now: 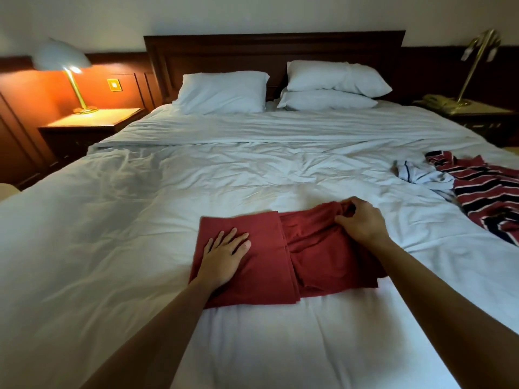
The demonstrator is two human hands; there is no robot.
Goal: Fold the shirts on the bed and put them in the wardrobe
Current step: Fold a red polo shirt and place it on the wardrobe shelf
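White bed (140,220) bears a red shirt (269,262): left hand (224,255) presses it flat-fingered; right hand (361,221) pinches its far edge.

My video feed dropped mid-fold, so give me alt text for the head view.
The left hand presses flat on a partly folded red shirt on the white bed, while the right hand pinches the shirt's bunched far end. A striped shirt and a white garment lie unfolded farther right. A lamp glows on the left nightstand.
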